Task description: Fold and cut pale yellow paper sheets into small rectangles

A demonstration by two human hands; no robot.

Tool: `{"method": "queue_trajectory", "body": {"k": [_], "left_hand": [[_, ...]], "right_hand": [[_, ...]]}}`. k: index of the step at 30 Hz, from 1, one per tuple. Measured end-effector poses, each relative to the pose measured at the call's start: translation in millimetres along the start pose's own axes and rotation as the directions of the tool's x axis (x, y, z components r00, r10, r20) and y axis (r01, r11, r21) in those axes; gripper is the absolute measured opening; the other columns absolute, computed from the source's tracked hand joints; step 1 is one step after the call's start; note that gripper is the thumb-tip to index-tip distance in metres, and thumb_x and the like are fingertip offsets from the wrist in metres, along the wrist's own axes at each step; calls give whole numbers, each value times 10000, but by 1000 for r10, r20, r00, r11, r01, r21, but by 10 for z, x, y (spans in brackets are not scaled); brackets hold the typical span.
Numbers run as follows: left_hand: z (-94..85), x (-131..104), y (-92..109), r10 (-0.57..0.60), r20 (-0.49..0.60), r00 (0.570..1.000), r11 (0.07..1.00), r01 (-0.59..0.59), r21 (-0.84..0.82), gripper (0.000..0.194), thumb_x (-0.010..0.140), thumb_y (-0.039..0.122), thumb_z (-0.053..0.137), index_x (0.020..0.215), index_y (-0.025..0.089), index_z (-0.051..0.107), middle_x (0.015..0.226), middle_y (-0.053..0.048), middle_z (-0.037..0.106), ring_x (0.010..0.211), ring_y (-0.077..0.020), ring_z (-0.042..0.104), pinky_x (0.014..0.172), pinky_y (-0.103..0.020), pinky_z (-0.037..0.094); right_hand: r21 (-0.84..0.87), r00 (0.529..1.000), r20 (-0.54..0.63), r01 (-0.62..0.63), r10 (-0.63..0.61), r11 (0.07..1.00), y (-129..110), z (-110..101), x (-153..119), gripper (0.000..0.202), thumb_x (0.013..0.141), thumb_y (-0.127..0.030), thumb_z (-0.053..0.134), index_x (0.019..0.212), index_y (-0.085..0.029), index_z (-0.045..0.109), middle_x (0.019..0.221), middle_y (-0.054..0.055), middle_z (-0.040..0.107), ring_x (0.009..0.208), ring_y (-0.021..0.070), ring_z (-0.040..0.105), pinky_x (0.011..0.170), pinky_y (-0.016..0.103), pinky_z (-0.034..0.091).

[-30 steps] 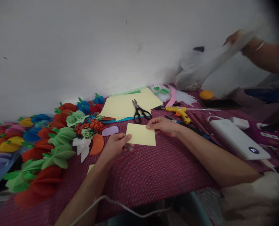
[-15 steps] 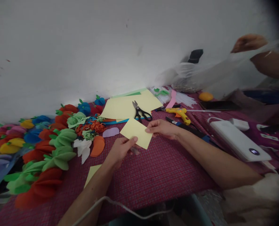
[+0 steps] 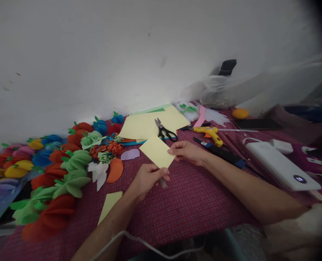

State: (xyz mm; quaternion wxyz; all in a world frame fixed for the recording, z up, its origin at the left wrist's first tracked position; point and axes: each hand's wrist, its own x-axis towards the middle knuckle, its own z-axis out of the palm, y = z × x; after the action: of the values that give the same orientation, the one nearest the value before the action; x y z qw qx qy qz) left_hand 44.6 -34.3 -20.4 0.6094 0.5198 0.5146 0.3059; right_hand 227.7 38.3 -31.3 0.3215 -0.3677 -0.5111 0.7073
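Observation:
A pale yellow paper square (image 3: 157,150) is held up over the table, one corner toward me. My right hand (image 3: 186,152) pinches its right corner between thumb and fingers. At the near corner, my left hand (image 3: 151,177) has its thumb and fingers closed on the paper. Something small and greyish shows below the left fingertips; I cannot make out what it is. Just beyond the square, black-handled scissors (image 3: 164,130) lie on large yellow sheets (image 3: 139,125). A smaller yellow piece of paper (image 3: 109,206) lies beside my left forearm.
Colourful paper pumpkins (image 3: 74,181) crowd the left side, with crumpled scraps (image 3: 109,148) beside them. To the right are a yellow glue gun (image 3: 211,133), a white power bank (image 3: 283,166), an orange fruit (image 3: 240,113) and a plastic bag (image 3: 220,90). A white cable (image 3: 150,246) crosses in front.
My left hand has slid toward the paper's near corner, while my right hand stays at the right corner. Another person's hand at the upper right, by the plastic bag, has left the view.

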Motion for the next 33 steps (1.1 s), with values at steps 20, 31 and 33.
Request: {"method": "queue_trajectory", "body": {"k": [20,31,33], "left_hand": [[-99,-15,101,238,-221,946,969,-248,-16,225,716,320,592,625,115,591,502,0,586,386,-83,520,416,-194,404],[-80,-10,84,186,-263,947,981,-194,-2,309,701,379,603,541,122,540,416,25,518,325,-75,466,355,-183,373],[-80,-8,81,188,-260,947,981,-196,-6,312,699,387,602,544,124,540,423,25,519,332,-77,469,363,-187,378]], "right_hand": [[49,941,200,-289,274,956,3,-50,-14,215,630,-209,707,790,-123,592,665,-8,628,480,23,541,470,119,437],[52,930,231,-304,285,951,27,-47,-2,200,648,-194,695,799,-120,588,681,-12,623,498,26,549,491,125,446],[54,929,239,-304,283,951,30,-49,0,202,648,-191,696,802,-120,586,690,-9,624,507,28,549,498,129,446]]}}
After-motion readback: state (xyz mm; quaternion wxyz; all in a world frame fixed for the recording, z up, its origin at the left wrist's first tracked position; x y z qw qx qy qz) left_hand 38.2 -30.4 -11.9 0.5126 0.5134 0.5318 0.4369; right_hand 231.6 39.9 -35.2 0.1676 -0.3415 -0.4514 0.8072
